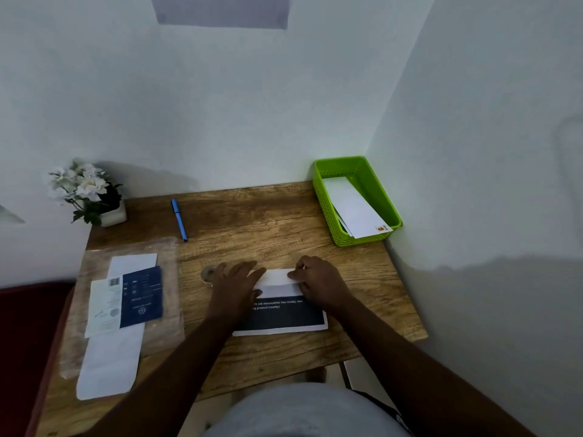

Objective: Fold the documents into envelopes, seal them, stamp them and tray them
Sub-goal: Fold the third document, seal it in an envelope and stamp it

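Wooden table (pixel 268 222) holds 1 document (pixel 284 315); left hand (pixel 235 283) presses it flat-fingered; right hand (pixel 317 280) pinches its fold, fingers curled.

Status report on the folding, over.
Left hand flat on the document, pressing its folded top; right hand fingertips there too, grip unclear. Document part-folded on table, not yet enveloped. Nothing blocking; green tray back right.

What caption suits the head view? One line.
Left hand and right hand fold a dark-printed white sheet on a wooden desk near a green plastic basket.
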